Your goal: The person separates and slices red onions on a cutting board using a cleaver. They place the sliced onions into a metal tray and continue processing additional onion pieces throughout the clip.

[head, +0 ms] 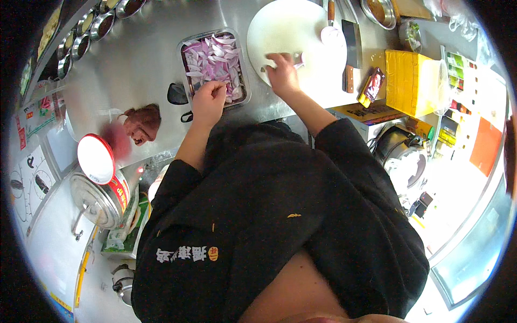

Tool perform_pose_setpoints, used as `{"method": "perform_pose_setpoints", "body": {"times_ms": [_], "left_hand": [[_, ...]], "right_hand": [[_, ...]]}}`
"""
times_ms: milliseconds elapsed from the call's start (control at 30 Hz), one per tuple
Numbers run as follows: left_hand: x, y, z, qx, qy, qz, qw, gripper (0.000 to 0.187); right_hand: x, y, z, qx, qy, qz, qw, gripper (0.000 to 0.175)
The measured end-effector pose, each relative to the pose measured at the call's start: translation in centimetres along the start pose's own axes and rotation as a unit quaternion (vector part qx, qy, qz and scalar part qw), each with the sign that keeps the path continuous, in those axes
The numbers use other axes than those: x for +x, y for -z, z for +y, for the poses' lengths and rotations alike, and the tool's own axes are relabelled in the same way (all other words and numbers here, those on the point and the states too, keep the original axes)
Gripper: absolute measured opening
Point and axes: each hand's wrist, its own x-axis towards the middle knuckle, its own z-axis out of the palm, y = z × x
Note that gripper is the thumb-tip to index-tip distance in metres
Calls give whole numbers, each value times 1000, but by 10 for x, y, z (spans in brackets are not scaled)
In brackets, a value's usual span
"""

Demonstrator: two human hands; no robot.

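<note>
A rectangular metal tray (245, 91) holds a heap of sliced red onion (214, 56). My left hand (209, 103) is over the tray's near edge with its fingers curled down at the slices; whether it grips any is hidden. To the right, a round white cutting board (270, 24) lies on the steel counter. Above it, my right hand (284, 76) reaches with thumb and fingers apart, close beside a small onion piece (299, 60). A cut onion piece (331, 35) rests near the board's right side, by a wooden handle (331, 11).
A cleaver (352, 44) lies right of the board, its wooden handle (349, 79) towards me. Further right stands a yellow taped box (406, 82). A black object (177, 93) sits left of the tray. Several metal bowls (101, 25) line the back left; a red-rimmed tub (96, 158) is nearer.
</note>
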Motion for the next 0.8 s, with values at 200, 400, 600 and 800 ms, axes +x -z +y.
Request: {"method": "perform_pose_setpoints", "body": {"times_ms": [200, 400, 600, 800], "left_hand": [[0, 1, 0, -10, -18, -15, 1000, 14], [4, -20, 8, -31, -32, -44, 998, 13], [1, -28, 48, -138, 92, -109, 980, 22], [17, -14, 58, -336, 211, -82, 914, 25]], "right_hand": [[-20, 47, 56, -221, 57, -16, 973, 38], [-7, 49, 70, -249, 28, -60, 966, 27], [-13, 28, 57, 0, 11, -1, 1000, 24], [-29, -1, -50, 144, 97, -112, 978, 23]]}}
